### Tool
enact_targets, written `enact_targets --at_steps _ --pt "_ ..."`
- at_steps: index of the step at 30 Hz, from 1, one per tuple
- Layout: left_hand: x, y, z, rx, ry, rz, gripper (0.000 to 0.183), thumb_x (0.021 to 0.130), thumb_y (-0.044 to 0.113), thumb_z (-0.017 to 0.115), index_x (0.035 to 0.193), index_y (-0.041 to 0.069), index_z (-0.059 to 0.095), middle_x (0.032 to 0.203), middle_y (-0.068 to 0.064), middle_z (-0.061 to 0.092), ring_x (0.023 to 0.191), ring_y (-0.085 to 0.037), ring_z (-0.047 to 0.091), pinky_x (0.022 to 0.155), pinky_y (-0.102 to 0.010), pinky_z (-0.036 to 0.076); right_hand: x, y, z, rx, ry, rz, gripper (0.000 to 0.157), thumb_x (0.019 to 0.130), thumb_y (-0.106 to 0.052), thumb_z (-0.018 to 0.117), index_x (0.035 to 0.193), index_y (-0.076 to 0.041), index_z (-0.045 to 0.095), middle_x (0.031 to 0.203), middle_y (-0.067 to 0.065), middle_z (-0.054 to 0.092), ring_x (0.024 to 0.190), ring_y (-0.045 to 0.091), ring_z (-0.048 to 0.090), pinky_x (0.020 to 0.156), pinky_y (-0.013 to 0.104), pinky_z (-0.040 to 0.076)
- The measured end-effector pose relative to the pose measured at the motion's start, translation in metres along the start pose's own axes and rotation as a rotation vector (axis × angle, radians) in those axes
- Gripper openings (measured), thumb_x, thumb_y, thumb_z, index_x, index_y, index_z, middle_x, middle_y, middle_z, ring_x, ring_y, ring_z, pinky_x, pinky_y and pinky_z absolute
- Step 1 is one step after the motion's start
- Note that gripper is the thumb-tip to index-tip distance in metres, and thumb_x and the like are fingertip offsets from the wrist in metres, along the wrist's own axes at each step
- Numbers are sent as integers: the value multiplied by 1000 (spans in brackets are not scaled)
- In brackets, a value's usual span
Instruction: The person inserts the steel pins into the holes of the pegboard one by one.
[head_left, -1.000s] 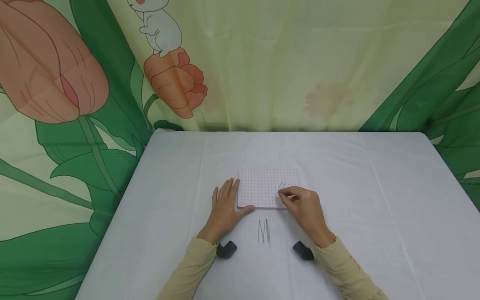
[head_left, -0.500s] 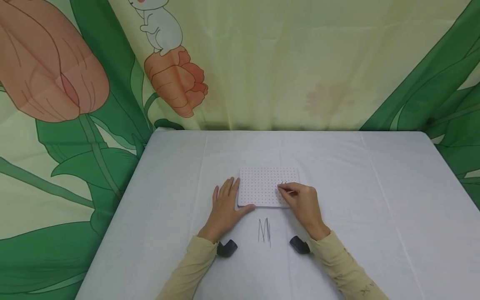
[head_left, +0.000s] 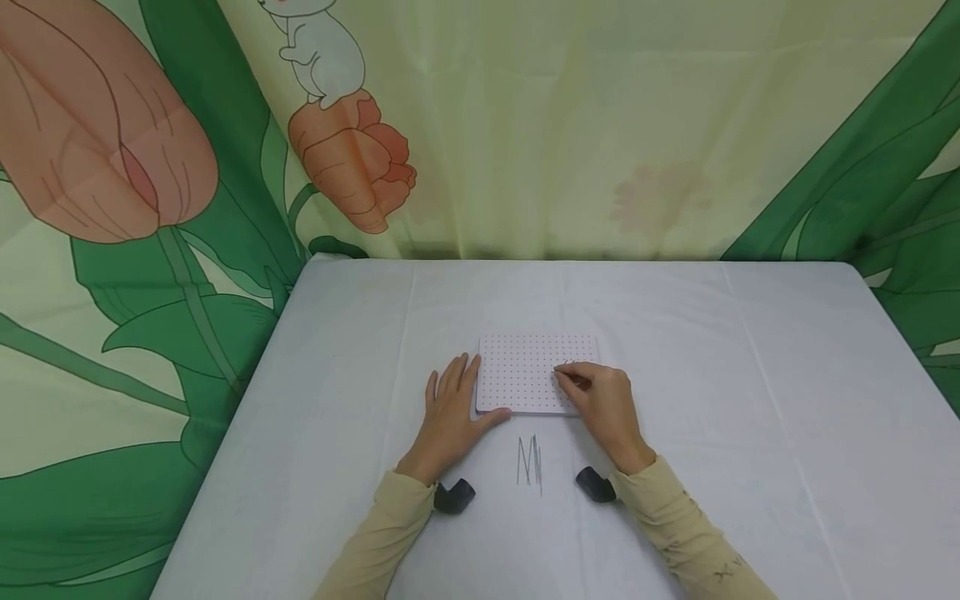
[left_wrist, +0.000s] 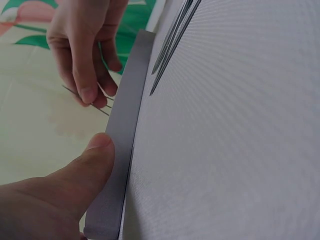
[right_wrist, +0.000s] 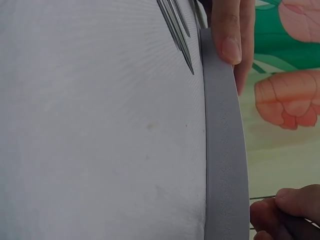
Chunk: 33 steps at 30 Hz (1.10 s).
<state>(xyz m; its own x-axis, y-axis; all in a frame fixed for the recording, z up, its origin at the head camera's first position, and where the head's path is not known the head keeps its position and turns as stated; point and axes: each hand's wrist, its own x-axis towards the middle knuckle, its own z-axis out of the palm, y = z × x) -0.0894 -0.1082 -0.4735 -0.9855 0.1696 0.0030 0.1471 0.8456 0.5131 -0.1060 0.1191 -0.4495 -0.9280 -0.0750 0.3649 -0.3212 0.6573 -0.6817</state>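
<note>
White-covered table [head_left: 750,433] beneath a pale dotted board [head_left: 517,375] and several thin grey rods [head_left: 537,462].

A hand could pass low over the table [head_left: 780,367] on the outer side of either arm, and along the strip between the far edge of the board [head_left: 517,375] and the curtain [head_left: 555,150] behind. The left hand [head_left: 452,412] blocks the board's left side, its thumb closing the near left corner. The right hand [head_left: 606,408], pinching a needle [left_wrist: 101,110], covers the near right part, and needle tips [head_left: 566,362] show just beyond its fingers. Between the hands, the middle of the near edge is reachable from above; loose needles [head_left: 529,461] lie in front, flanked by black wrist devices [head_left: 454,497].
</note>
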Motion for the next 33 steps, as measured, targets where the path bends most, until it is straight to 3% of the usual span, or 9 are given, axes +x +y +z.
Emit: enact_targets --at_steps 7,12,24,33 --pt "-1 1 -2 1 5 1 96 85 57 70 157 10 27 162 -14 26 151 -29 20 122 -56 3 4 -6 3 -22 -16 76 9 85 -5 76 93 -1 79 79 10 76 52 8 63 47 21 46" --pt "0 0 -1 6 4 1 96 85 57 70 157 10 27 162 -13 25 151 -29 19 122 -55 3 6 -8 4 -66 -27 111 10 85 -8 76 93 -4 80 76 7 75 45 4 57 41 21 38" --pt "1 -1 0 -5 2 5 96 85 57 70 157 10 27 162 -13 25 152 -28 19 122 -55 2 6 -11 7 -143 1 106 9 85 -9 74 89 -3 80 71 6 74 43 5 59 41 23 38" --pt "1 0 0 -2 4 3 96 85 57 70 157 10 27 162 -13 26 151 -29 20 122 -55 3 5 -15 7 -175 46 52 13 86 -10 74 94 0 79 73 9 75 43 7 59 41 23 38"
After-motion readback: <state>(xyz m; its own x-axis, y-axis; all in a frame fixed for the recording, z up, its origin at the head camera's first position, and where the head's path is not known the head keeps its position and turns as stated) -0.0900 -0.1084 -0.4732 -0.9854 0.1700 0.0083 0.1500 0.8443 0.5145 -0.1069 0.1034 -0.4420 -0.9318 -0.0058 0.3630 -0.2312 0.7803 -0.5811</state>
